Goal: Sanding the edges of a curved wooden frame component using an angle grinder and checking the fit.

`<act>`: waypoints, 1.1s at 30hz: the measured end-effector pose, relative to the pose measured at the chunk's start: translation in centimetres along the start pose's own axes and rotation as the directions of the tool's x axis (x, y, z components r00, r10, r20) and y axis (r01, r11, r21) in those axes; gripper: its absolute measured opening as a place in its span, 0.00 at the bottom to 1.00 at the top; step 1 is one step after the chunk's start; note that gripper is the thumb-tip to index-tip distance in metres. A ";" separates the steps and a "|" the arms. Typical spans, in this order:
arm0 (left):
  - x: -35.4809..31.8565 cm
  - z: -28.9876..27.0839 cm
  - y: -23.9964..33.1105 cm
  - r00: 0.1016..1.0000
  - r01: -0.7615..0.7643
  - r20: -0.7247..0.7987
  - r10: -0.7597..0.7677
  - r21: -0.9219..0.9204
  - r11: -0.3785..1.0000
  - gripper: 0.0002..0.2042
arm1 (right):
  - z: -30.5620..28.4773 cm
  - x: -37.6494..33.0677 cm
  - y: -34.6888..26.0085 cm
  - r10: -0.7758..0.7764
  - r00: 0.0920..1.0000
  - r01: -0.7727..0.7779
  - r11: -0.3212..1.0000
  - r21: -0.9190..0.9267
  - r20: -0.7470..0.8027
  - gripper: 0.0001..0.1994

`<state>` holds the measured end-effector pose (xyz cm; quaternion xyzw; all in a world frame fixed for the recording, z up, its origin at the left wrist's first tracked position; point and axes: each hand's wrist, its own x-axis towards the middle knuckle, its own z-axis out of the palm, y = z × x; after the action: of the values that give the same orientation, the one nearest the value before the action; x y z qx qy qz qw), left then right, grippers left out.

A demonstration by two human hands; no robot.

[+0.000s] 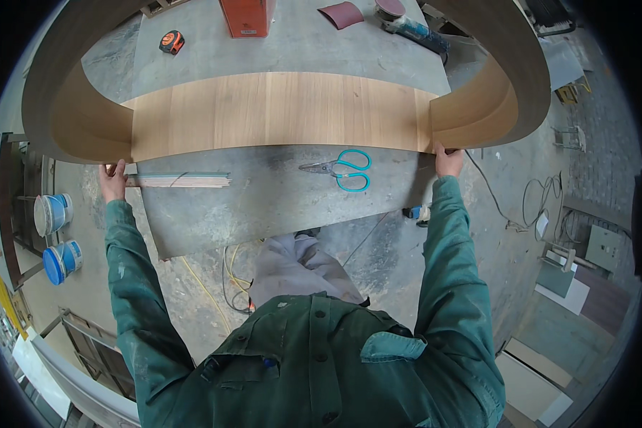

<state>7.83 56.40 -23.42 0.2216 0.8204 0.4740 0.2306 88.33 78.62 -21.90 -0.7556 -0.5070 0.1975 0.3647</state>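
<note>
A long flexible sheet of wood veneer (278, 110) lies across a grey workbench (264, 200), its two ends curling up and away past the bench sides. My left hand (112, 178) grips the sheet's near edge at the left bend. My right hand (447, 161) grips the near edge at the right bend. Both arms wear green sleeves. Teal-handled scissors (342, 170) rest on the bench just in front of the sheet, nearer my right hand. A bundle of thin wood strips (182, 180) lies beside my left hand.
Behind the sheet on the bench sit an orange tape measure (171, 42), an orange box (247, 17), sandpaper (341, 14) and a power sander (414, 30). Two blue-and-white buckets (57, 235) stand on the floor at left. Cables (228, 278) trail on the floor; panels (549, 371) lie at lower right.
</note>
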 end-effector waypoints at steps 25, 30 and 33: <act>-26.1 20.2 3.9 0.751 -0.650 0.442 0.491 0.625 0.432 0.29 | 0.9 -8.5 12.1 -0.334 0.923 0.120 0.721 -0.682 -0.191 0.29; -26.6 20.8 2.9 0.750 -0.651 0.440 0.494 0.619 0.439 0.28 | 0.7 -7.6 14.6 -0.329 0.924 0.101 0.699 -0.708 -0.193 0.28; -25.7 20.1 2.2 0.735 -0.665 0.464 0.494 0.634 0.394 0.29 | 1.6 -7.5 14.3 -0.345 0.919 0.110 0.691 -0.715 -0.192 0.28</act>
<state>40.43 56.01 -26.08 0.6163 0.7806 0.1027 0.0139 93.16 69.21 -34.23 -0.7878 -0.5702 -0.1751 0.1535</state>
